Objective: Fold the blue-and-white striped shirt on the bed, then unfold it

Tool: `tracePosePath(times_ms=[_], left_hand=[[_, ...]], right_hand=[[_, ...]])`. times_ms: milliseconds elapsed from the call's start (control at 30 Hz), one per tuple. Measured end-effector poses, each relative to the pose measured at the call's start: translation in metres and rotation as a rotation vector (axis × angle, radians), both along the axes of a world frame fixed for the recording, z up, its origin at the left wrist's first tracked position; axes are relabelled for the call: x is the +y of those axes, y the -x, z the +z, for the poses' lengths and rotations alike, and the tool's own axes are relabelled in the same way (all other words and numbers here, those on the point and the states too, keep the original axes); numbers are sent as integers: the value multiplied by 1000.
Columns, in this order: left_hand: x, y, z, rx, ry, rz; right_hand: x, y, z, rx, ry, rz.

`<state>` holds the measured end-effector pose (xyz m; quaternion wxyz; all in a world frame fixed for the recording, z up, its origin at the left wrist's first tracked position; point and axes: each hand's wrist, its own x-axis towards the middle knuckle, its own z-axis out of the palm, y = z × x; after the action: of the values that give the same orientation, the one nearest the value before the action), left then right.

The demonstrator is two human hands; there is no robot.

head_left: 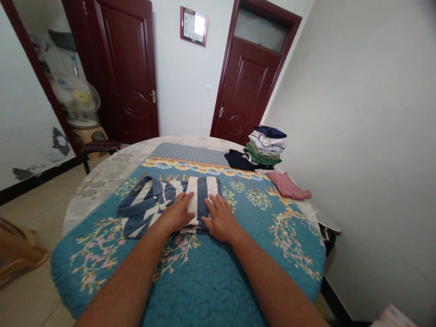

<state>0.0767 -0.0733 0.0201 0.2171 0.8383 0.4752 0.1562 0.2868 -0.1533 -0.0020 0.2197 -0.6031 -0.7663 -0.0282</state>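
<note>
Head view shows a folded blue-and-white striped fabric shirt (202,195) with its collar toward the left, lying on a teal floral quilted cover (204,281) over the rounded desk (91,181). The left hand (180,212) and right hand (220,219) rest on it, fingers apart. Farther right stands a multicoloured stack of folded clothes (265,147), a pink cloth (289,185) just beside it.

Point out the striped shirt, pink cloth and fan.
Striped shirt (201,202): head view, a blue stripe on its folded part.
Pink cloth (289,186): head view, middle of its upper face.
Fan (81,96): head view, yellow hub.
</note>
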Motion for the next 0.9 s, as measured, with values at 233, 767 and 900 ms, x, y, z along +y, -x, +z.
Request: tracePosePath(times_ms=[233, 767, 900], left_hand=[[-15, -13, 19, 25, -309, 91], [-23, -24, -13, 181, -267, -107], [-25, -26, -12, 179, -243, -85]], right_hand=[[-3, 8, 3, -17, 73, -22], [-14, -4, -9, 19, 14, 54], [-18, -10, -10, 34, 15, 67]])
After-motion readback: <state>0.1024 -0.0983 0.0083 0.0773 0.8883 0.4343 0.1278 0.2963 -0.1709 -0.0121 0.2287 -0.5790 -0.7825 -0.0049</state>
